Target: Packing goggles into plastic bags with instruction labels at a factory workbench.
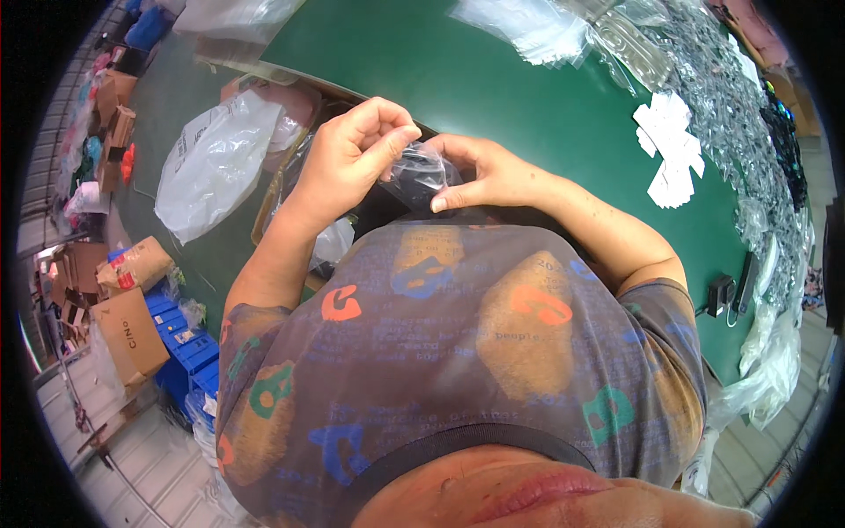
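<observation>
Between my two hands, just off the near edge of the green table point(563, 114), is a clear plastic bag point(415, 176) with something dark inside or behind it. My left hand point(356, 158) pinches the bag's upper edge between thumb and fingertips. On the other side my right hand point(493, 172) grips the bag, thumb in front and fingers behind. What the dark content is, I cannot make out.
A white plastic bag point(216, 163) lies to the left by an open carton. White paper slips point(671, 145) and a long heap of clear packaging point(713, 106) cover the table's right side. A black adapter point(722, 295) sits near its right edge. Cardboard boxes point(130, 339) and blue bins point(189, 348) stand at lower left.
</observation>
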`<state>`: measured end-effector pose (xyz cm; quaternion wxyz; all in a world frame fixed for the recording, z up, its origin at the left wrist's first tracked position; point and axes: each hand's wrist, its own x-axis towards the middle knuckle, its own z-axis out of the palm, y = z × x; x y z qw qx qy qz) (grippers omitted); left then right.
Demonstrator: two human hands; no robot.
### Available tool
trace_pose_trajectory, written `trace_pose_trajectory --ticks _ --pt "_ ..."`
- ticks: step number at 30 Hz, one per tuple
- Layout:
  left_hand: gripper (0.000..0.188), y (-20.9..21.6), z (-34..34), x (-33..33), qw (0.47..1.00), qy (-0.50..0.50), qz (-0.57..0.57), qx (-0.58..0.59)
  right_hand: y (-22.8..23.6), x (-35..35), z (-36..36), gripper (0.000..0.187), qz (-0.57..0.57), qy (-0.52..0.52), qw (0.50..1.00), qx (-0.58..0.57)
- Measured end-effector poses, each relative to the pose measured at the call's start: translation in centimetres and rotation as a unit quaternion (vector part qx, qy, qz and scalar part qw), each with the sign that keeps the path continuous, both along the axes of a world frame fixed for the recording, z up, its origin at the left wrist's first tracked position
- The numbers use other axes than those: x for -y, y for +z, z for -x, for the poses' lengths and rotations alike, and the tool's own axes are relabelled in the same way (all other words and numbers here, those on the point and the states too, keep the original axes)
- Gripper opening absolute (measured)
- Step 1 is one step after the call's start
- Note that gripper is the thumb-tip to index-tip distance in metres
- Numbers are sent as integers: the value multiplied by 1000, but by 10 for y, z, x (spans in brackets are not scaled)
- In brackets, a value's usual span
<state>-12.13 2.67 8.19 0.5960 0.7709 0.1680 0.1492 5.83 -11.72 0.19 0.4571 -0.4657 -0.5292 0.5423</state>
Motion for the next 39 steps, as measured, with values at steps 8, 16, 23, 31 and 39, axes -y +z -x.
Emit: trace_pose_trajectory --ticks 8,16,23,31,39 --pt "9 3 -7 20 1000 -12 -17 14 15 3 13 65 -51 32 997 49" --pt "10 11 -18 24 951 19 -283 125 1 1 3 48 -90 26 996 0" --pt "16 18 -19 11 900 22 -315 301 6 5 -1 49 38 16 990 -133" --pt "24 12 -24 24 858 -116 -462 191 -16 -5 -4 45 -46 -20 999 -2" --pt "21 47 -12 -9 933 -126 -282 185 9 2 -3 39 48 -13 997 -56"
